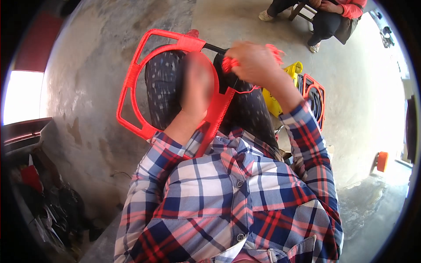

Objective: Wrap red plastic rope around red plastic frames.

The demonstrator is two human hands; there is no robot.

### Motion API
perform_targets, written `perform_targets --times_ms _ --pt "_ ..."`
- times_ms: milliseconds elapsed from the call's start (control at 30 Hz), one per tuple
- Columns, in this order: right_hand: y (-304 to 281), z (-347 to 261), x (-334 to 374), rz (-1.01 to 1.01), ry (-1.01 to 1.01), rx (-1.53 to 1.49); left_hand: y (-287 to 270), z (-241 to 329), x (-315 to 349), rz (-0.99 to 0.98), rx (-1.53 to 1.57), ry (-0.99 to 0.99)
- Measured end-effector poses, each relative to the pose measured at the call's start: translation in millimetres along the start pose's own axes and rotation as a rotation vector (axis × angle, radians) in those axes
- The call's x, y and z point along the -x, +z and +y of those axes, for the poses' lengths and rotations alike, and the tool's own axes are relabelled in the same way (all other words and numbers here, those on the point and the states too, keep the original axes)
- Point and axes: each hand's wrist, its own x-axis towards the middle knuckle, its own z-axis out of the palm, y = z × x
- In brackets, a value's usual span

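Observation:
A red frame [126, 90] with a large round opening rests across my lap, its bars closely wrapped in red cord. A black bar [215, 48] sticks out from its upper right corner. My left hand [197, 85] is at the right side of the round opening, against the frame; its fingers are smeared, so I cannot tell their grip. Over my right knee, my right hand [252, 61] is closed round a bundle of red cord [274, 53] that shows on both sides of the fist. A loose strand of red cord [247, 91] hangs below that hand.
To the right on the concrete floor [346, 105] lie a yellow bag [272, 103] and another red-edged frame with dark parts [315, 98]. A seated person [326, 17] is at the far right. Dark clutter [52, 201] lies at the lower left, and an orange object [382, 161] stands at the right.

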Motion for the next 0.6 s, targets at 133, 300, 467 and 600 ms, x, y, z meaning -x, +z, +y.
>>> perform_targets --times_ms 133,300,467,600 --pt "19.7 -4.5 -5.5 -0.077 -0.137 -0.046 4.3 1.7 -0.5 -0.192 0.125 -0.029" --pt "17.3 21.1 35.4 0.675 0.188 -0.622 -10.2 5.7 -9.4 -0.380 0.303 -0.422" --pt "31.1 7.5 68.9 0.091 0.389 -0.619 -7.7 2.2 -13.1 -0.366 0.247 -0.393" --pt "40.5 5.4 67.6 0.096 0.509 -0.732 -8.8 1.9 -15.6 -0.378 0.283 -0.467"
